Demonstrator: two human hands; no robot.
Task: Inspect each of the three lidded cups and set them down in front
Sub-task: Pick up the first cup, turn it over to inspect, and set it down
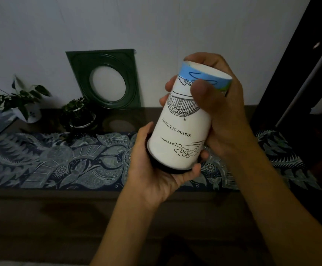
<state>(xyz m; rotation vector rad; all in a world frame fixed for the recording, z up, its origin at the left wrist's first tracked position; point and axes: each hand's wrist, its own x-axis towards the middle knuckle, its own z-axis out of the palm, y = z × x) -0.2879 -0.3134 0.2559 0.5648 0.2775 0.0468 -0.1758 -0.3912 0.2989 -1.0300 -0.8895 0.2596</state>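
Gripping the inverted cup (pixel 183 127), your left hand (pixel 152 169) is hiding its dark lid (pixel 168 167) at 6 o'clock; right hand (pixel 223 104) fingers are wrapping its base.

cup (pixel 183 131): white w/ black line art, blue band | lid (pixel 168 168): black | runner (pixel 60 160): navy w/ pale leaf/floral print | frame (pixel 102 77): dk green | wall (pixel 137 22): white

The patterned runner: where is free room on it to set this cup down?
The patterned runner lies bare left of the left hand, in front of the small potted plant. The back is crowded by that plant, the taller plant and the green frame.
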